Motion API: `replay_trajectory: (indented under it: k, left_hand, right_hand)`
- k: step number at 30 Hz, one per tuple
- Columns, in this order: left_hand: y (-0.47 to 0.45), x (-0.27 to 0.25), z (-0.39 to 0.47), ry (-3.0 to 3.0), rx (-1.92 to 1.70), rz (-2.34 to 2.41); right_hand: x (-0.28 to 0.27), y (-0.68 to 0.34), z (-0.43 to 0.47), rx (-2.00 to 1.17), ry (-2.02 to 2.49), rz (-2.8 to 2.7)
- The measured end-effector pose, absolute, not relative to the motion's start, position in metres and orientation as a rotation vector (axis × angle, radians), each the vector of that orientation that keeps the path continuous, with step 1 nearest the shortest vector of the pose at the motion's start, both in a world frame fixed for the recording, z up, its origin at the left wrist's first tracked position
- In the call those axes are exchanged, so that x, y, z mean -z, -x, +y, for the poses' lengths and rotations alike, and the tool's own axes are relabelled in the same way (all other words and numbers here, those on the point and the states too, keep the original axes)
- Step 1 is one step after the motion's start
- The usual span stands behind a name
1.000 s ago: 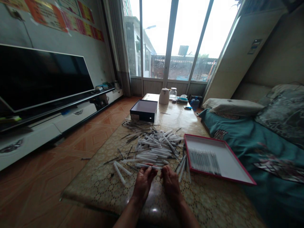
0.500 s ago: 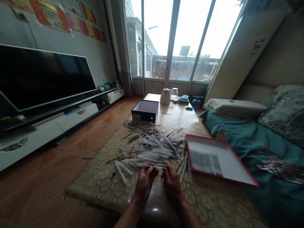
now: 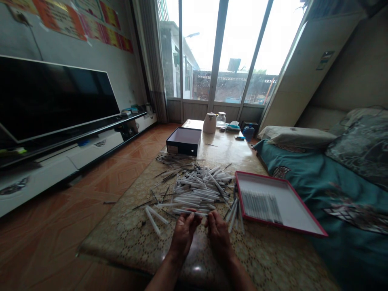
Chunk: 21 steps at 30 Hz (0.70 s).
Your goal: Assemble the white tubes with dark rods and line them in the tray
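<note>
Just beyond the left hand [image 3: 182, 230] and right hand [image 3: 218, 231], white pens [image 3: 198, 188] lie heaped on a table [image 3: 121, 238]. Both hands pinch one slim pen [image 3: 200, 214] (details blurred) between them; to the right hand's right, a red-rimmed tray [image 3: 295, 204] holds a neat pen row [image 3: 262, 206].

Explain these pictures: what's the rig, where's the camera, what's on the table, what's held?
There is no machine, just a person's bare left hand and right hand. One camera worn on the head takes every picture, looking forward and down. On the patterned table lies a loose heap of pale pens, with thin dark sticks at its left. To its right, a red-rimmed tray holds a row of pens; farther back stands a dark box. The left hand has one white pen in its grip; the right is at the other end, its hold unclear.
</note>
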<state>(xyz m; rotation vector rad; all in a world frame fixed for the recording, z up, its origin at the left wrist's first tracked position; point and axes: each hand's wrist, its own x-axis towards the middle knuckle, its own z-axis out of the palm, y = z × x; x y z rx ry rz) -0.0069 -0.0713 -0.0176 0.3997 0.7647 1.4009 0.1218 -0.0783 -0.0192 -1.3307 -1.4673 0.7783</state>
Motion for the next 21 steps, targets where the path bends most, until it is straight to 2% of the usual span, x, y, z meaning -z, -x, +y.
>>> replay_trajectory:
  k: [11,17,21]
  left_hand:
    - [0.006,0.017,-0.072,-0.436,-1.392,0.746]
    - [0.007,0.016,-0.071,-0.555,-1.366,0.796]
    - [0.004,0.016,-0.071,-0.649,-1.348,0.809]
  right_hand:
    - [0.030,-0.123,-0.076,-0.742,1.309,-1.409]
    - [0.026,-0.120,-0.078,-0.438,1.189,-1.569]
    - [0.027,-0.120,-0.079,-0.457,1.171,-1.709]
